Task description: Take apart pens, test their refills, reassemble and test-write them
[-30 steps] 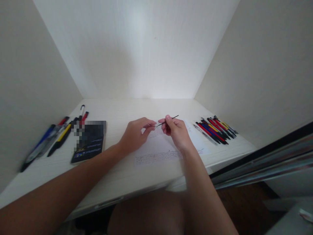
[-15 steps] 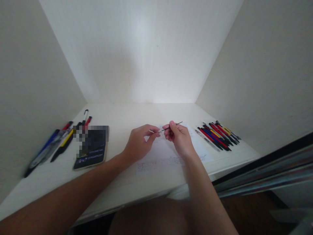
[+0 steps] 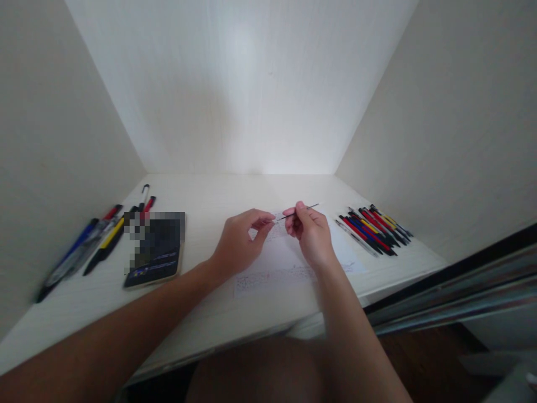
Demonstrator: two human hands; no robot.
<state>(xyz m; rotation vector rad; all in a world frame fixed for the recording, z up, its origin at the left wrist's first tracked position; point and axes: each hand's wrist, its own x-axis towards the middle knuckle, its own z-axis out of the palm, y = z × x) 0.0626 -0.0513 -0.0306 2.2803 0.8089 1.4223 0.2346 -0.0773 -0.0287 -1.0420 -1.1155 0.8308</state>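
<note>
My right hand (image 3: pixel 311 232) pinches a thin dark rod that looks like a pen refill (image 3: pixel 312 206) between thumb and fingers. The refill slants, its dark end up to the right and its finer tip down towards my left hand (image 3: pixel 243 238). The left thumb and forefinger are pressed together right at that tip; whatever small thing is between them is too tiny to make out. Both hands are above a white sheet of paper (image 3: pixel 285 258) with rows of small handwritten marks, which lies on the white desk (image 3: pixel 210 308).
On the right lies a row of pens (image 3: pixel 369 230) in red, blue, yellow, black and clear. More pens (image 3: pixel 104 240) lie along the left wall. A dark phone (image 3: pixel 157 252), partly pixelated, rests left of my hands. White panels (image 3: pixel 247 95) enclose the desk.
My right hand has shifted slightly up and right with the refill. The pale thin piece that showed between my left fingers is now hardly visible, and the left fingertips are closer together.
</note>
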